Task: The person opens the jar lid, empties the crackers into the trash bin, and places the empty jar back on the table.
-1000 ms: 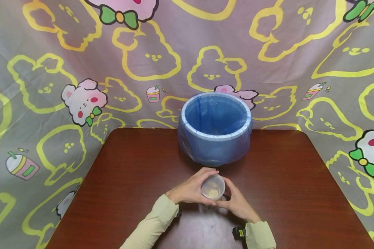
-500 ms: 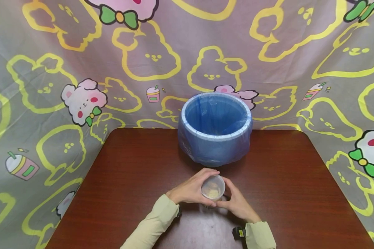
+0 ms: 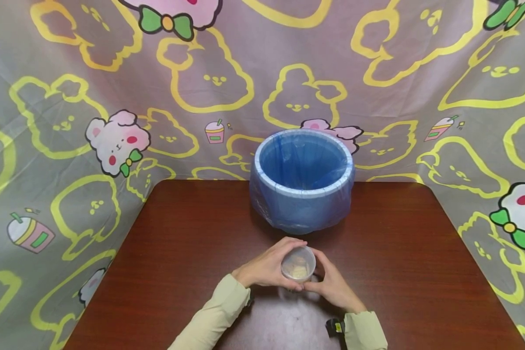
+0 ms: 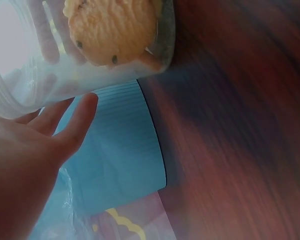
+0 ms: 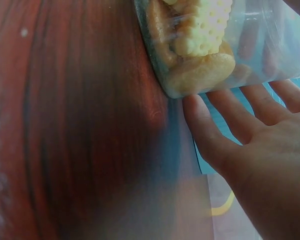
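Red-brown wood-grain table (image 3: pixel 192 233) here, rounded corners either side of tub; blue bag-lined tub (image 3: pixel 301 209) standing right on it; clear jar (image 3: pixel 298 265) upright on wood, just in front of tub.

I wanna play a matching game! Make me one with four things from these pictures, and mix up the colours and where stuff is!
Things:
1. jar
2. biscuits
3. bin
4. table

Clues:
A. blue
B. gripped by the left hand and the right hand
C. reddish brown
D. inside the jar

Right pairs: 1-B, 2-D, 3-A, 4-C
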Demonstrator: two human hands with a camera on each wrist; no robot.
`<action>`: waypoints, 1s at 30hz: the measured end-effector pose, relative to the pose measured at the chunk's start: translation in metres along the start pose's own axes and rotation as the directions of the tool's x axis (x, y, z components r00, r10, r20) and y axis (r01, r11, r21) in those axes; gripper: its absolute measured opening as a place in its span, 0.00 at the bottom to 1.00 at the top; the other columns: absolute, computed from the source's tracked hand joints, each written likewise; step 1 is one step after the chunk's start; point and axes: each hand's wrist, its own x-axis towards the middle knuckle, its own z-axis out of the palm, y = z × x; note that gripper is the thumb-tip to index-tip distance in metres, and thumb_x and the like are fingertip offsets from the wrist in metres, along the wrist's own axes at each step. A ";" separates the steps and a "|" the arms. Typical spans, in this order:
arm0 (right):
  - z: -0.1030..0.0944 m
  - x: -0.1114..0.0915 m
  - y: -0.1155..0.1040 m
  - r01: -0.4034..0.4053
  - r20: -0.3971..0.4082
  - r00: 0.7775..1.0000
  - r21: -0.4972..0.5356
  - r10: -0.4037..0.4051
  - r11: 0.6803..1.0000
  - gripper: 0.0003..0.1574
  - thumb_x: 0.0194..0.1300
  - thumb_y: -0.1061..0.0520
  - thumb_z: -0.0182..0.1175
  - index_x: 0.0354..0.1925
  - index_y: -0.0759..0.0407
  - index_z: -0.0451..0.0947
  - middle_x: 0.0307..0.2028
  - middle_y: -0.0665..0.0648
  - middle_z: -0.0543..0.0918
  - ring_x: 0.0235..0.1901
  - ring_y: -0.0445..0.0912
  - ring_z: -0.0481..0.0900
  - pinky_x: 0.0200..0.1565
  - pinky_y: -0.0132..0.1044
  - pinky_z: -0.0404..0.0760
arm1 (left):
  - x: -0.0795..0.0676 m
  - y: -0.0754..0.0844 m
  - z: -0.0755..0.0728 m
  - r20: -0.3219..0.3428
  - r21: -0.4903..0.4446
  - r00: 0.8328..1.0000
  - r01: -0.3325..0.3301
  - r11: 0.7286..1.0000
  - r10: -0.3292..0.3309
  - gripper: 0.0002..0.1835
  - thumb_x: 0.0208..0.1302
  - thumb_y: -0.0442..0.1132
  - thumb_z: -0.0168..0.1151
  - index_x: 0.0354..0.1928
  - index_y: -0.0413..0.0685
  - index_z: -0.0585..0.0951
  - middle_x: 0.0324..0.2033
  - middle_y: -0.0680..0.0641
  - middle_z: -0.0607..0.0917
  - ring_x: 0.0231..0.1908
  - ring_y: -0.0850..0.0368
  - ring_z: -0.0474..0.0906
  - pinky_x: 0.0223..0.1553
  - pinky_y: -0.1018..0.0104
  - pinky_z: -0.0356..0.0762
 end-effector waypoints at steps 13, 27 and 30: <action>0.001 -0.001 -0.001 -0.012 -0.011 1.000 -0.012 0.012 1.000 0.55 0.45 0.54 0.78 0.67 0.49 0.61 0.64 0.58 0.71 0.61 0.55 0.73 0.58 0.29 0.72 | -0.003 0.000 -0.001 -0.003 -0.003 1.000 -0.002 1.000 0.002 0.53 0.41 0.54 0.80 0.70 0.54 0.63 0.63 0.55 0.68 0.61 0.63 0.67 0.61 0.66 0.70; 0.001 0.000 0.002 0.001 0.002 1.000 0.014 -0.001 1.000 0.55 0.45 0.54 0.78 0.67 0.48 0.61 0.62 0.59 0.72 0.59 0.57 0.75 0.56 0.31 0.73 | -0.010 -0.005 -0.003 -0.012 0.027 1.000 -0.019 0.999 0.019 0.51 0.43 0.51 0.79 0.70 0.54 0.63 0.63 0.52 0.69 0.61 0.61 0.69 0.61 0.65 0.71; 0.001 0.000 0.003 0.004 0.001 1.000 0.015 -0.004 1.000 0.54 0.45 0.54 0.78 0.67 0.48 0.61 0.62 0.59 0.72 0.59 0.57 0.75 0.56 0.32 0.74 | -0.010 -0.005 -0.003 -0.013 0.019 1.000 -0.013 1.000 0.013 0.51 0.43 0.51 0.79 0.70 0.54 0.64 0.63 0.53 0.70 0.61 0.62 0.69 0.61 0.66 0.71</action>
